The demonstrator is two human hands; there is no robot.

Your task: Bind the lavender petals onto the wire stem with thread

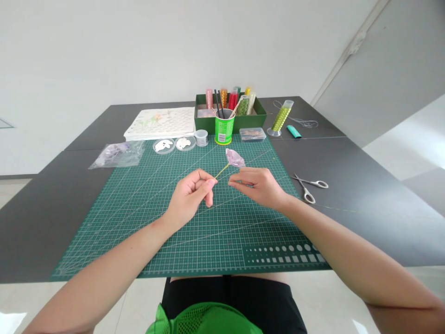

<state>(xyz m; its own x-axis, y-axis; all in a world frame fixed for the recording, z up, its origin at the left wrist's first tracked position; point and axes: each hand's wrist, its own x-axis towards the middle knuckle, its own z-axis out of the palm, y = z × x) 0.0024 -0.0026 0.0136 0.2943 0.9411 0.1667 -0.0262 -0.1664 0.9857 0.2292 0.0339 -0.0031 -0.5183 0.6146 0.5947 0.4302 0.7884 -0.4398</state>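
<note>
A pale purple artificial flower (235,158) on a thin green stem (221,171) leans up and to the right above the green cutting mat (139,204). My left hand (191,192) pinches the stem's lower part between thumb and index finger. Just below the blossom and to its right is my right hand (255,184), its thumb and fingertips pressed together. Whatever that pinch may contain is too small or hidden to make out. The right fingers appear apart from the stem.
Scissors (308,188) lie right of the mat. Behind it stand a green can with sticks (224,130), a box of spools (205,123), a clear case (252,134) and a yellow-green spool (282,118). Dishes of white pieces (164,145), a bag (118,154) and a white foam block (139,135) are left.
</note>
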